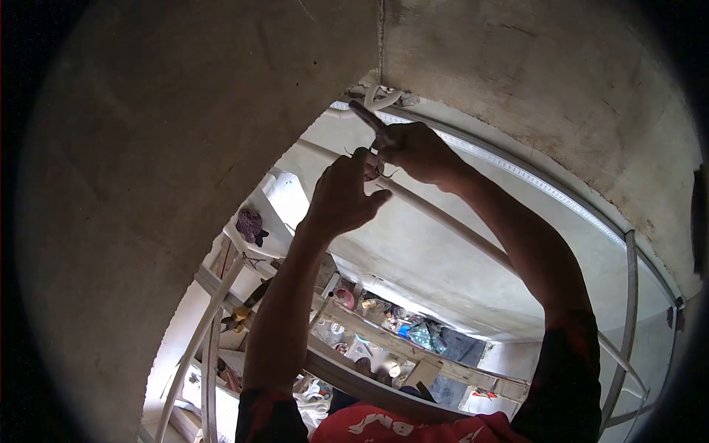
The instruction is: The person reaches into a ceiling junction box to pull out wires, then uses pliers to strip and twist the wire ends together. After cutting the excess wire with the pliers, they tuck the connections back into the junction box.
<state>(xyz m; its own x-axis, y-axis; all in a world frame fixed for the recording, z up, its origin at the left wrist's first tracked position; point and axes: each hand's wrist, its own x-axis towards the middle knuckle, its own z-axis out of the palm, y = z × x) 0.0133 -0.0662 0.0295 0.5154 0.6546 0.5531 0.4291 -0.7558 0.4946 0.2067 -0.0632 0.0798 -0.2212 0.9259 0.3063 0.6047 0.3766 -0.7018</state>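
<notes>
The dark tool [369, 122] slants up-left from my raised right hand [419, 153], gripped in its fingers; beside it, my left hand [336, 193] reaches up, thumb spread, fingertip hold unclear.

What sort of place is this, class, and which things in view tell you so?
Probably a room being built or renovated. Metal bars stand against the unfinished wall, a pale pipe runs across the space, and a wooden plank lies below among scattered clutter.

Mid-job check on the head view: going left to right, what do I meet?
Purple bundle → left hand → right hand → upright metal strut → dark patch on the wall at the far right.
</notes>
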